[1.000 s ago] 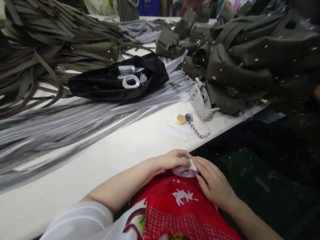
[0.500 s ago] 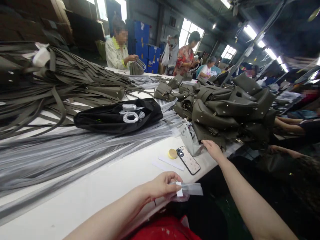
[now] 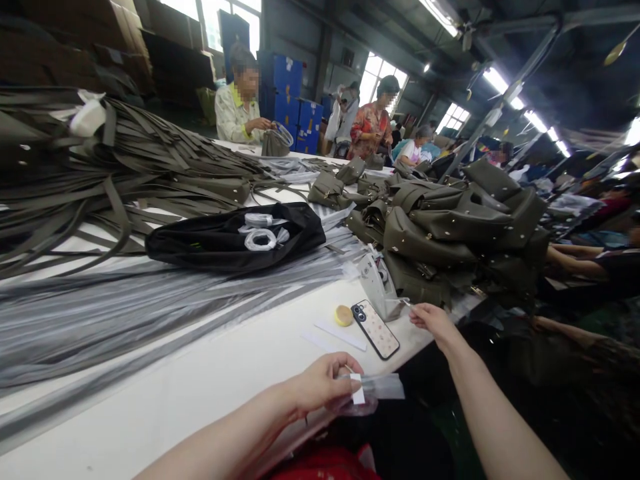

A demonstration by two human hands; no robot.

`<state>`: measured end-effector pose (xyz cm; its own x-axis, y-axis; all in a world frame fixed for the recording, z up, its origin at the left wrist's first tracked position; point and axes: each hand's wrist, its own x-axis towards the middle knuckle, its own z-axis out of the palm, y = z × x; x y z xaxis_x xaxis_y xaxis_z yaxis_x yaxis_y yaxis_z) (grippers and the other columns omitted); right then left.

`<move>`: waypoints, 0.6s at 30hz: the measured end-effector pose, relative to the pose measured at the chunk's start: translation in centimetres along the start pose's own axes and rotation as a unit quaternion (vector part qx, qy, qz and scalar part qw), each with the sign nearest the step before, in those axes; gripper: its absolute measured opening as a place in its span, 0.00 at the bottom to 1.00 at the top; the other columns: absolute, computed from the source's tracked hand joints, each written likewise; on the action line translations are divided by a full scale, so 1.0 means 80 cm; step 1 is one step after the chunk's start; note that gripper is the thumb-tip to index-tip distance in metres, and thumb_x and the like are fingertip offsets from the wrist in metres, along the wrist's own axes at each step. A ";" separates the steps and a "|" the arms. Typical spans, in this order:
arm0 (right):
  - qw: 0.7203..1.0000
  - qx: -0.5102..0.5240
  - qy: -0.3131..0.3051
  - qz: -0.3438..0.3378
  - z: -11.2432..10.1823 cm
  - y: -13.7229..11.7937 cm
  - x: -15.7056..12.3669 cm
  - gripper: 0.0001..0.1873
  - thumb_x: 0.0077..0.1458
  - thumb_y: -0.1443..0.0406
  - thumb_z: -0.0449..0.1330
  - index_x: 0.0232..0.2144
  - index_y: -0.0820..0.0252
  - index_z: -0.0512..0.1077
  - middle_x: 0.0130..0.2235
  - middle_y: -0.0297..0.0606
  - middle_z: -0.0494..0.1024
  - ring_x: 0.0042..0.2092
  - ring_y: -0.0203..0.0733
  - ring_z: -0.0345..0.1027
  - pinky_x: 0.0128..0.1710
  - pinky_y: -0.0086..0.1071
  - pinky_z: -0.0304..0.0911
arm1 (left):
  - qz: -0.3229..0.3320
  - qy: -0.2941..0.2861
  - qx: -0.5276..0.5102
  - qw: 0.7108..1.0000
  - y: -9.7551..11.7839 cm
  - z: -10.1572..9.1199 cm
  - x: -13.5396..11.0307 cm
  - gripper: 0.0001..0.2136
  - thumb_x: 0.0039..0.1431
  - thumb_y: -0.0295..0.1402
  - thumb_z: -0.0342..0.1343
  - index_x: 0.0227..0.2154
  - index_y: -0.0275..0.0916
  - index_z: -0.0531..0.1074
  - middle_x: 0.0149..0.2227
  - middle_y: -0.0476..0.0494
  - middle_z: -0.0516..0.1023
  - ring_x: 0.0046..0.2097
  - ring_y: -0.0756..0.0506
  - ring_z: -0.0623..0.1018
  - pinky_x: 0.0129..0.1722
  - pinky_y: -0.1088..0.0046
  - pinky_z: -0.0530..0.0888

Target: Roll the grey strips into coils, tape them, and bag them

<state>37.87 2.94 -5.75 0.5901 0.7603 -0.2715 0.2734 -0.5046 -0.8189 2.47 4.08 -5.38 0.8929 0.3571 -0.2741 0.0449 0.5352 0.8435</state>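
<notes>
My left hand [image 3: 330, 383] is closed near the table's front edge. It pinches a clear plastic wrapping [image 3: 385, 387] with a small white label [image 3: 357, 389] under the thumb; what the plastic contains is hard to make out. To the right, my right hand [image 3: 433, 321] has its thumb and fingers pinched on the end of a small pale strip [image 3: 406, 303]. That strip is at the front end of a light grey dispenser [image 3: 376, 287] with a roll inside. Beside the dispenser lie a phone in a patterned case [image 3: 379, 331] and a yellow-edged round roll [image 3: 343, 315].
White paper strips [image 3: 340, 335] lie on the white table [image 3: 165, 393]. Behind are a black bag [image 3: 215, 243] holding wrapped coils, plastic-covered straps [image 3: 125, 300], olive straps [image 3: 165, 140] and heaped olive bags [image 3: 440, 220]. Co-workers sit or stand around; one's arms [image 3: 575, 263] are at right.
My right hand has closed from loosely extended fingers to a pinch and drawn slightly toward me, with a pale strip at its fingertips. The left hand keeps its hold on the plastic wrapping.
</notes>
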 end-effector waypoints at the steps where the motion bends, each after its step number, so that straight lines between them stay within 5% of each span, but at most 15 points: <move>1: 1.000 -0.001 0.002 0.010 0.003 0.004 -0.003 0.12 0.62 0.61 0.59 0.43 0.64 0.72 0.41 0.38 0.77 0.39 0.40 0.74 0.38 0.37 0.72 | 0.000 0.001 0.000 1.000 -0.001 0.000 0.001 0.21 0.48 0.45 0.64 0.38 0.36 0.66 0.19 0.57 0.66 0.18 0.56 0.60 0.18 0.79 0.55; 5: 0.999 -0.006 0.020 0.029 0.016 0.008 -0.011 0.14 0.63 0.61 0.58 0.48 0.61 0.70 0.48 0.40 0.75 0.42 0.41 0.73 0.41 0.40 0.72 | 0.016 0.029 -0.011 0.999 -0.005 0.002 0.004 0.22 0.48 0.47 0.64 0.39 0.36 0.65 0.18 0.59 0.63 0.18 0.56 0.59 0.19 0.79 0.55; 8: 0.999 0.009 0.045 0.005 0.023 -0.003 -0.034 0.12 0.61 0.59 0.60 0.40 0.64 0.72 0.38 0.38 0.77 0.35 0.39 0.73 0.36 0.36 0.71 | 0.042 0.062 -0.009 0.997 -0.009 0.001 0.008 0.24 0.48 0.48 0.64 0.39 0.36 0.65 0.19 0.58 0.64 0.19 0.56 0.60 0.20 0.79 0.55; 12: 0.994 0.071 0.052 -0.064 0.046 -0.026 -0.108 0.15 0.53 0.53 0.64 0.30 0.60 0.71 0.26 0.34 0.77 0.29 0.39 0.73 0.34 0.34 0.70 | 0.094 0.146 0.039 0.984 -0.011 -0.002 0.013 0.24 0.48 0.49 0.63 0.40 0.35 0.67 0.22 0.56 0.67 0.22 0.55 0.63 0.23 0.79 0.57; 18: 0.975 0.194 -0.054 -0.089 0.118 -0.055 -0.226 0.14 0.50 0.54 0.67 0.29 0.58 0.72 0.24 0.32 0.77 0.26 0.37 0.70 0.31 0.31 0.69 | 0.131 0.227 0.110 0.959 -0.009 -0.006 0.013 0.21 0.53 0.46 0.60 0.42 0.35 0.68 0.25 0.53 0.70 0.25 0.54 0.64 0.28 0.78 0.61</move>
<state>18.82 -4.70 -2.02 0.4699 0.8710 -0.1430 0.0433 -0.1846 -0.9819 3.15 4.44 -6.52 0.6011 0.7807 -0.1706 -0.0155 0.2248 0.9743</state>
